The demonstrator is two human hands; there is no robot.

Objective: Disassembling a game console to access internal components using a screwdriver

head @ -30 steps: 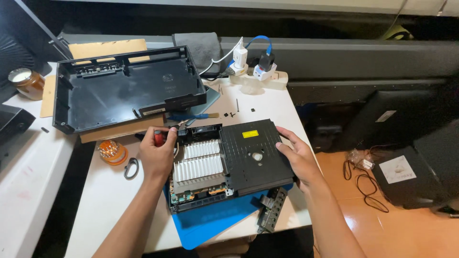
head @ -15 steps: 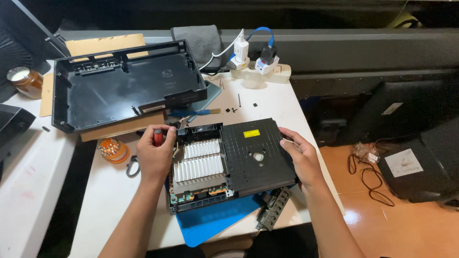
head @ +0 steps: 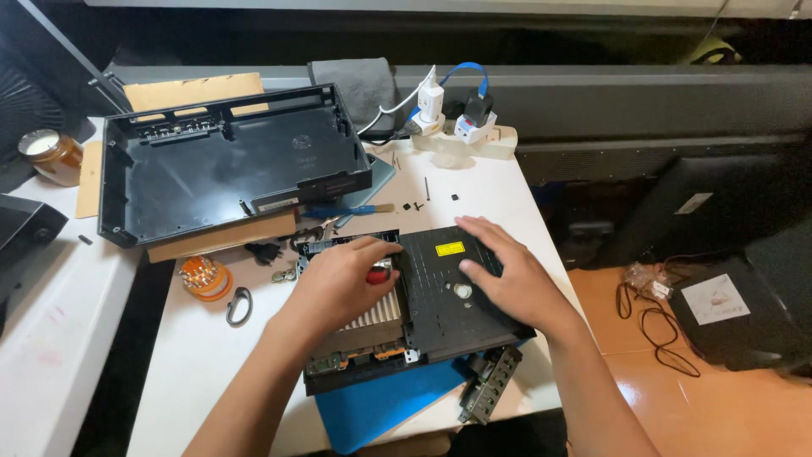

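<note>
An opened black console chassis (head: 440, 326) lies on a blue mat (head: 381, 406) on the white table (head: 194, 372). Its silver heatsink fins (head: 376, 315) show on the left, and a black drive box (head: 448, 279) with a yellow sticker fills the right. My left hand (head: 338, 283) is over the heatsink, closed on a red-handled screwdriver (head: 378, 272). My right hand (head: 503, 275) rests flat on the drive box, fingers spread.
The console's black cover shell (head: 228, 165) lies upside down at the back left on cardboard. An orange bit holder (head: 201, 277), a carabiner (head: 238, 306), loose screws (head: 427, 190), a blue brush (head: 342, 211) and a white power strip (head: 461, 135) are around. A metal bracket (head: 489, 385) sits at the front edge.
My left hand moved right from the chassis's left edge onto the heatsink with the screwdriver. My right hand slid from the drive's right edge onto its top.
</note>
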